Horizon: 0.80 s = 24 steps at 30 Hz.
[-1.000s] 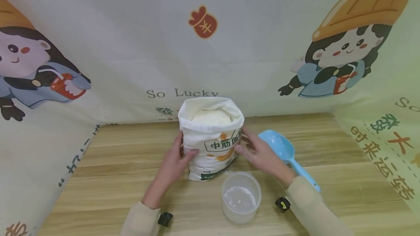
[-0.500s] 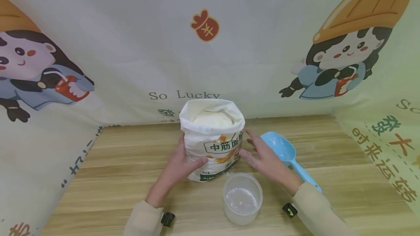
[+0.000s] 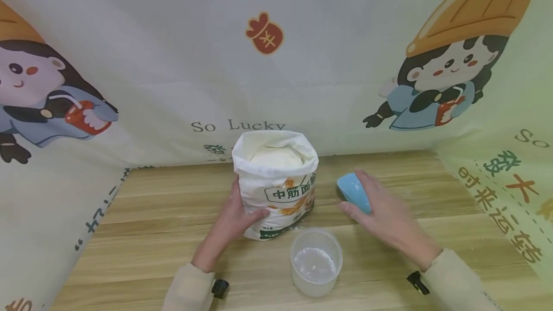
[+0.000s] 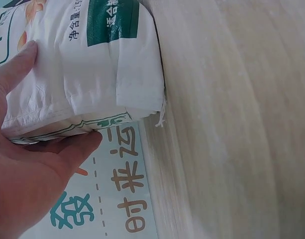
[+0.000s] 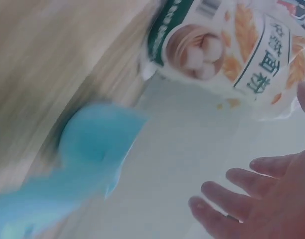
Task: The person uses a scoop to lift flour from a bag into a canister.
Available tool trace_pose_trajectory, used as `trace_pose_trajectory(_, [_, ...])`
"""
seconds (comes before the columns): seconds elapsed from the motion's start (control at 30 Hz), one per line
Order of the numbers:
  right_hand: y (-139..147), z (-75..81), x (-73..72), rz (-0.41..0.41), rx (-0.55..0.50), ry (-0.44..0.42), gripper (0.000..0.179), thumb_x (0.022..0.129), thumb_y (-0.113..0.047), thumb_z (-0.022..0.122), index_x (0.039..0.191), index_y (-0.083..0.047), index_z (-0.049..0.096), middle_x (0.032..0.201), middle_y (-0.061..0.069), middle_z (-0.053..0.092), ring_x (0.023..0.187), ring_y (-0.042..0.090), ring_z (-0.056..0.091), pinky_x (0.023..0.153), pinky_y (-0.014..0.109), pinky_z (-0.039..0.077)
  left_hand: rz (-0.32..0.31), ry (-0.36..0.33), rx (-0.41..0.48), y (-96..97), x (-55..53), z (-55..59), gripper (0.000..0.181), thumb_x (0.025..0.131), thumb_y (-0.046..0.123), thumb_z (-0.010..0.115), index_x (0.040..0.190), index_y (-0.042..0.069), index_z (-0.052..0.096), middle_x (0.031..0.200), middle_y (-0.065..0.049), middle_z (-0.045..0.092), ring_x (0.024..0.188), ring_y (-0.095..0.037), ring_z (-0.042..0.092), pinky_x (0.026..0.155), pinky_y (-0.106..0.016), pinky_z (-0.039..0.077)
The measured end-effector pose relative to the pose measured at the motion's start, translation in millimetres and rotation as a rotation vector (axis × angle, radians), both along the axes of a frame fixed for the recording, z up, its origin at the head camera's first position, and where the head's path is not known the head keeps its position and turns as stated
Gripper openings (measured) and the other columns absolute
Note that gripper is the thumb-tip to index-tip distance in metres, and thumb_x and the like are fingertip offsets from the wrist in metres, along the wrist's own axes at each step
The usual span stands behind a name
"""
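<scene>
A white bag of flour point(image 3: 281, 196) stands upright on the table, its top rolled open and white flour showing inside. My left hand point(image 3: 231, 222) holds the bag's left side, with the thumb on the front and the fingers point(image 4: 77, 149) at the other face in the left wrist view. My right hand point(image 3: 389, 215) is over a light blue scoop point(image 3: 354, 192), hiding its handle in the head view. In the right wrist view the scoop point(image 5: 97, 144) lies apart from the hand, whose fingers point(image 5: 227, 199) are extended and spread.
A clear plastic tub point(image 3: 317, 270) with white powder traces stands in front of the bag. Some white powder lies on the wooden table point(image 3: 151, 215) between them. A printed cloth point(image 3: 337, 61) encloses the back and sides.
My right hand has left the bag's right side and moved right, over the scoop. The left hand stays on the bag, its thumb lower on the front than one second ago.
</scene>
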State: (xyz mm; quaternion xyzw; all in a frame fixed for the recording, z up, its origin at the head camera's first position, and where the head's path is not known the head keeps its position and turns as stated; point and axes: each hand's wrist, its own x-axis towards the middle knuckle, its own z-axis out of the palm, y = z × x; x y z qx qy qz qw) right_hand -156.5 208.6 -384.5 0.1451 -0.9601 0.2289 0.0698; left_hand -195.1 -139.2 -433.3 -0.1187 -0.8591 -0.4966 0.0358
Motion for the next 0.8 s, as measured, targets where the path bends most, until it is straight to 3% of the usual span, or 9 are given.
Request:
trace_pose_trajectory(0.17, [19.9, -0.6, 3.6, -0.025, 0.121, 0.054, 0.093, 0.097, -0.06, 0.062, 0.156, 0.006, 0.034, 0.159, 0.03, 0.037, 0.14, 0.053, 0.041, 0.108, 0.073, 0.038, 0.016, 0.005, -0.02, 0.4, -0.7, -0.1, 0.117, 0.078, 0.009, 0.09, 0.163, 0.006, 0.011, 0.146, -0.028, 0.052, 0.136, -0.047, 0.049, 0.116, -0.06, 0.037])
trace_pose_trajectory(0.3, [33.7, -8.6, 6.3, -0.045, 0.164, 0.056, 0.091, 0.096, -0.059, 0.065, 0.156, 0.003, 0.037, 0.157, 0.03, 0.04, 0.138, 0.053, 0.043, 0.105, 0.076, 0.037, 0.03, -0.001, -0.033, 0.9, -0.6, -0.9, 0.117, 0.077, 0.009, 0.09, 0.163, 0.007, 0.012, 0.145, -0.029, 0.053, 0.134, -0.047, 0.051, 0.114, -0.061, 0.039])
trace_pose_trajectory(0.57, [56.8, -26.3, 10.4, -0.075, 0.184, -0.034, 0.098, 0.095, -0.058, 0.068, 0.151, 0.015, 0.036, 0.152, 0.038, 0.039, 0.134, 0.059, 0.043, 0.103, 0.073, 0.041, 0.035, -0.01, -0.038, 1.5, 0.3, -0.2, 0.116, 0.079, 0.01, 0.09, 0.164, 0.006, 0.01, 0.146, -0.029, 0.052, 0.135, -0.046, 0.05, 0.115, -0.06, 0.038])
trace_pose_trajectory(0.8, [68.0, -37.5, 11.1, -0.097, 0.19, -0.106, 0.099, 0.095, -0.06, 0.067, 0.146, 0.019, 0.037, 0.146, 0.043, 0.043, 0.125, 0.062, 0.049, 0.091, 0.073, 0.048, 0.04, -0.022, -0.034, 0.8, 0.0, -0.1, 0.116, 0.079, 0.009, 0.089, 0.164, 0.008, 0.01, 0.147, -0.028, 0.052, 0.136, -0.046, 0.05, 0.116, -0.059, 0.038])
